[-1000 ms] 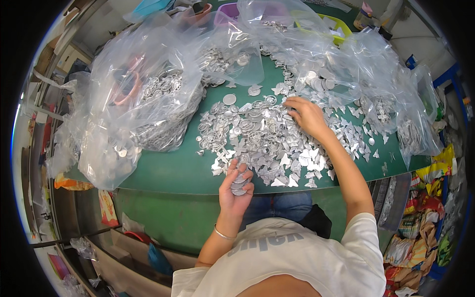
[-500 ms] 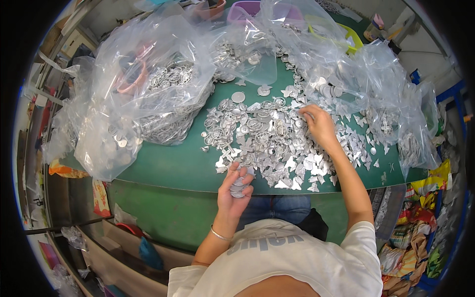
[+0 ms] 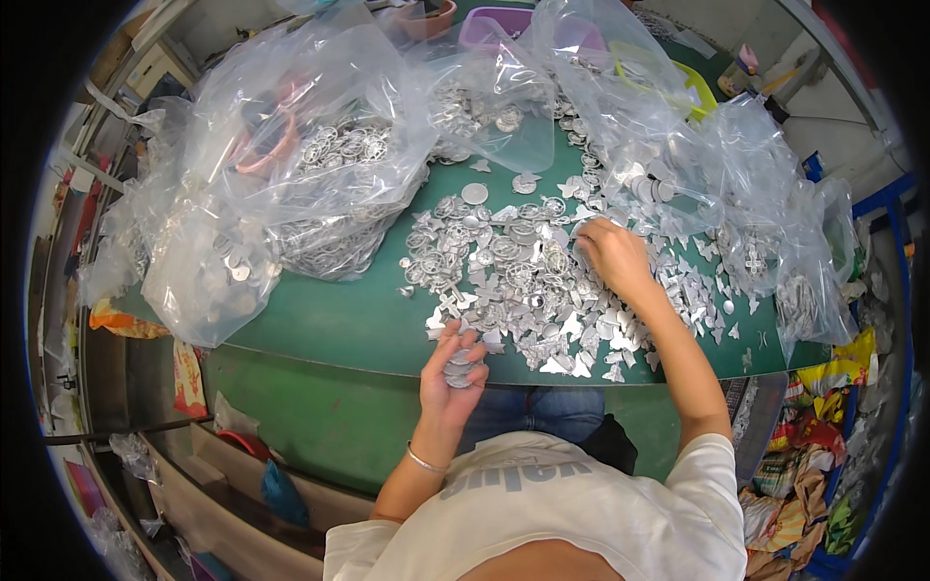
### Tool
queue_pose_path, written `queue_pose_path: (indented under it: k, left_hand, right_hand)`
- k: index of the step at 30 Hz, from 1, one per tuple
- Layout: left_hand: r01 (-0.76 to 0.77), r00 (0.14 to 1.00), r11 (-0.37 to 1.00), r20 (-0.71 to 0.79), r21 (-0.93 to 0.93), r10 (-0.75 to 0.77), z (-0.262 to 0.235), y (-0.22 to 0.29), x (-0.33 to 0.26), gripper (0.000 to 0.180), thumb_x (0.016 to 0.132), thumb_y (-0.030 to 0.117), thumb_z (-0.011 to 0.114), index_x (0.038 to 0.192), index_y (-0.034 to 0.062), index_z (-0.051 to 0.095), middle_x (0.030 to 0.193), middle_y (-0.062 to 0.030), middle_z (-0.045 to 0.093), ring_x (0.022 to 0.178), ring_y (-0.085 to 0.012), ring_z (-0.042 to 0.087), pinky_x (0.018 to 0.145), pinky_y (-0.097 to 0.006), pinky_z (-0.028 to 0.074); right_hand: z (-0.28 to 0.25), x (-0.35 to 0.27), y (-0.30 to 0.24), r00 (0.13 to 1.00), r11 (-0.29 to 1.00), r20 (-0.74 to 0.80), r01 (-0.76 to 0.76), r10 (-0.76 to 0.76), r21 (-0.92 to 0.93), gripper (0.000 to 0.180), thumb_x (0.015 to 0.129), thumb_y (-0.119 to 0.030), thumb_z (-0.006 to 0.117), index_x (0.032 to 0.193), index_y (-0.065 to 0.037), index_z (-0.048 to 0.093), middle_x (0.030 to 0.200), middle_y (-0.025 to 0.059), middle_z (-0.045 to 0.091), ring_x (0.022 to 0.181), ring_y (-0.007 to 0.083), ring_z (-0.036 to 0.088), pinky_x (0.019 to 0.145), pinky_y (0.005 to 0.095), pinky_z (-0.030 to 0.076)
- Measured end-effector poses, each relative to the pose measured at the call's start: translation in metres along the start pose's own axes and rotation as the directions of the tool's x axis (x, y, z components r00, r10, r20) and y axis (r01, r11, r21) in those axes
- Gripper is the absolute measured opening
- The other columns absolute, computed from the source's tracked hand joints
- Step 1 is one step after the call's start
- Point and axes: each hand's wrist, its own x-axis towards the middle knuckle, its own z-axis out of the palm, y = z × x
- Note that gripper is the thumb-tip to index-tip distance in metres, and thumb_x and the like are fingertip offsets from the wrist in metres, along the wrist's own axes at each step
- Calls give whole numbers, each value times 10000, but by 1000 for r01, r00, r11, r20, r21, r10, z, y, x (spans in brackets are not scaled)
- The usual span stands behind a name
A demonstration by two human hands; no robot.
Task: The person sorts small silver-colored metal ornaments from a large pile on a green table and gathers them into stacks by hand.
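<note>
Left hand [image 3: 448, 373] was cupped around a small stack of round silver discs [image 3: 455, 368], held at the near table edge, about 6 o'clock from the main heap. Right hand [image 3: 612, 254] lay palm-down on the pile of loose metal pieces [image 3: 528, 286], fingers curled into it at roughly 2 o'clock from the left hand; whether it had pinched a piece I could not tell, the fingertips were buried. The pile sat mid-table on the green table top [image 3: 339, 324], a mix of round discs and pointed scraps. A big clear plastic bag [image 3: 291, 184] full of similar discs lay at 10 o'clock, more bags [image 3: 775, 252] at 3 o'clock.

Step in hand looked like sorting: picking discs out of the heap and stacking them in the left palm. Next move would probably call for a fine pinch on one flat disc, lifted clear of the scraps, then carried across to the stack without spilling it.
</note>
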Motion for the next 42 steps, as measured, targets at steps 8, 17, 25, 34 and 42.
queue_pose_path:
  k: [8,17,25,34,42]
  left_hand:
    - [-30,1000,995,-3,90,31,1,0,0,227,854,81,496,1079,112,488,830,-30,433,722,-138,424,489,-224,373]
    - [-68,998,994,-5,83,69,0,5,-2,214,858,91,494,1070,101,469,833,-39,450,728,-146,435,500,-233,371]
    - [-82,996,994,-20,78,84,-3,5,-1,220,855,90,498,1072,97,465,830,-34,448,726,-142,434,504,-234,374]
    - [-75,997,994,-10,77,76,0,4,-5,217,862,86,485,1077,100,461,841,-37,445,729,-141,433,503,-228,367]
    - [-62,998,996,-9,64,62,0,2,-4,204,858,85,486,1061,102,472,844,-36,445,733,-144,432,506,-226,367]
  right_hand:
    - [33,17,-16,979,977,21,-199,201,-77,228,715,-249,694,764,-37,627,927,122,549,660,306,605,589,397,485]
    - [2,-6,-29,979,984,-190,-42,76,176,144,695,-80,693,780,-49,581,804,77,604,654,264,574,589,310,448]
    - [-16,-35,-7,995,954,-85,-20,48,300,247,696,-154,698,908,-45,634,1017,53,587,771,279,597,675,329,476]
    - [0,-31,2,973,685,156,-231,171,691,217,811,-229,621,848,-30,541,771,67,596,561,153,529,491,240,414]
    - [-17,-28,-18,787,-293,565,-495,248,818,174,913,-205,474,914,-34,506,824,110,603,555,103,503,378,170,343]
